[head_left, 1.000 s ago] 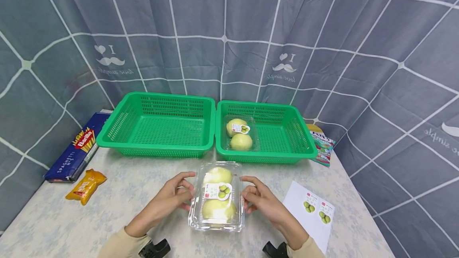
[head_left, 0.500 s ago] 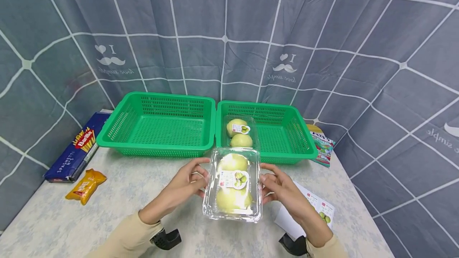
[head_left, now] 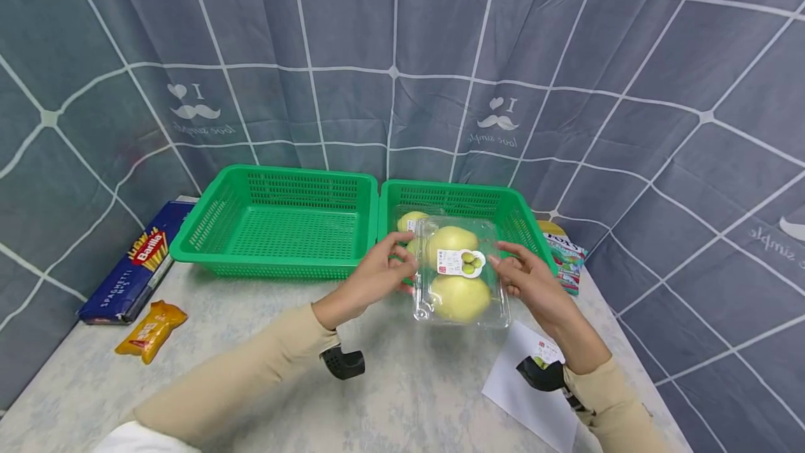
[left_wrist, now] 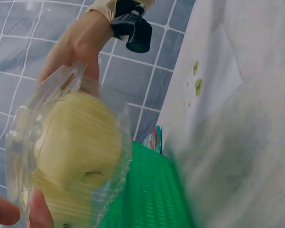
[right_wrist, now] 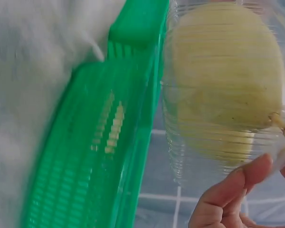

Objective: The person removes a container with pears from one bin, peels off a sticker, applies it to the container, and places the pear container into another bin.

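Observation:
Both hands hold a clear plastic box point(head_left: 424, 313) above the front of the right green basket point(head_left: 459, 187). Inside it are two pale yellow pears point(head_left: 461, 299), and a white label point(head_left: 461, 263) with green fruit sits on the lid. My left hand point(head_left: 377, 271) grips the box's left edge, its thumb point(left_wrist: 39, 213) showing in the left wrist view. On the opposite edge, my right hand point(head_left: 534, 289) pinches the rim between thumb and fingers point(right_wrist: 228, 190). Behind the box, another boxed pear point(head_left: 410, 221) in the basket is partly covered.
To the left stands a second green basket point(head_left: 302, 233). A blue spaghetti box point(head_left: 135, 268) and an orange snack packet point(head_left: 153, 331) lie at the far left. Under the right forearm is a label sheet point(head_left: 525, 383); a colourful bag point(head_left: 566, 261) lies beyond the right basket.
Both hands have lifted the box of pears from near the table's middle, forward and right, to over the right basket's front. It now hides part of the boxed pears in the basket.

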